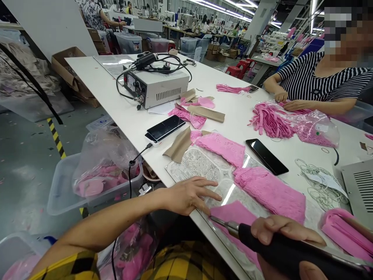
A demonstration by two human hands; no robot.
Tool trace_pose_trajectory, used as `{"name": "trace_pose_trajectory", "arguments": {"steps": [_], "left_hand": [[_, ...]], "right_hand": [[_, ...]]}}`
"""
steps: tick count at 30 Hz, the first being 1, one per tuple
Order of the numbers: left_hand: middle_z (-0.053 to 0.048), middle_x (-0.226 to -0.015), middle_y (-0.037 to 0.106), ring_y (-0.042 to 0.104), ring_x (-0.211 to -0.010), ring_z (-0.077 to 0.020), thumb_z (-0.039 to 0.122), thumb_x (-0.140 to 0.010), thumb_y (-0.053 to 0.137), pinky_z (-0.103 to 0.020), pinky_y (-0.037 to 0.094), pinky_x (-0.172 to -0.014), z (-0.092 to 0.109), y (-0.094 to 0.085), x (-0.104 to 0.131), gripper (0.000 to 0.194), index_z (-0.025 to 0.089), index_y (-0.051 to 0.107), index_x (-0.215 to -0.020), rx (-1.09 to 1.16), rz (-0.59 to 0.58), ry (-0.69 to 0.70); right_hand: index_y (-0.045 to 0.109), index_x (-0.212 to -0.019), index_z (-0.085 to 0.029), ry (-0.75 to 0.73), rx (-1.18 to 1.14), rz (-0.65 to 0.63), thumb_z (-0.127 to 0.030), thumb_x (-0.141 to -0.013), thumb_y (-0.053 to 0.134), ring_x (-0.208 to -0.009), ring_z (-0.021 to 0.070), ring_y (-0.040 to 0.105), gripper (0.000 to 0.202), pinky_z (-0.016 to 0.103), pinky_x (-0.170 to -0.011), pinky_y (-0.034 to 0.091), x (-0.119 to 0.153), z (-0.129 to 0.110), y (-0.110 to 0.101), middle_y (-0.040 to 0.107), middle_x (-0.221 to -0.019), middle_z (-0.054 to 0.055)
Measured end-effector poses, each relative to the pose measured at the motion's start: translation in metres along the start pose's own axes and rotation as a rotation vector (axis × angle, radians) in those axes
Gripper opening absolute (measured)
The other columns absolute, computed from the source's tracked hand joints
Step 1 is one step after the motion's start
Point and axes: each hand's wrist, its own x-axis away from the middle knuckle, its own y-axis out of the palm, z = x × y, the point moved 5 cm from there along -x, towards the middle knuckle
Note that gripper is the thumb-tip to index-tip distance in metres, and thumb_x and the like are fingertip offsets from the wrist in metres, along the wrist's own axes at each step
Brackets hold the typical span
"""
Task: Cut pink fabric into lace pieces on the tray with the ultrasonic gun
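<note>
Hands (189,196), cylindrical black tool (247,236), flat pink fabric (236,217)

A white surface (233,116) was stretched out beneath and beyond the left fingers (208,182). Well to their left, a grey floor (29,147) was marked with yellow-and-black striped tape (56,138); farther off on that side, a pale panel (55,27) was seen. Far past the fingers, red stools (233,71) were placed beside a worktable (268,60), a pale pillar (258,23) was raised, and the room was lit by ceiling tubes (313,9).
</note>
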Motion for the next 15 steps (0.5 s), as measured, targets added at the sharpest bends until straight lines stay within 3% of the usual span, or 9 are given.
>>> {"name": "trace_pose_trajectory", "arguments": {"steps": [15], "left_hand": [[0.001,-0.133,0.060,0.035,-0.139,-0.0218,0.001,-0.077,0.047,-0.037,0.032,-0.111,0.0001,-0.0007,-0.0011,0.039,0.024,0.073,-0.095,0.025,-0.023,-0.033]], "right_hand": [[0.062,-0.082,-0.020,-0.021,-0.013,-0.042,-0.043,-0.080,0.064,-0.057,0.0152,0.056,0.023,0.034,-0.051,0.054,0.0032,0.0054,-0.0092,0.058,-0.072,0.003]]}}
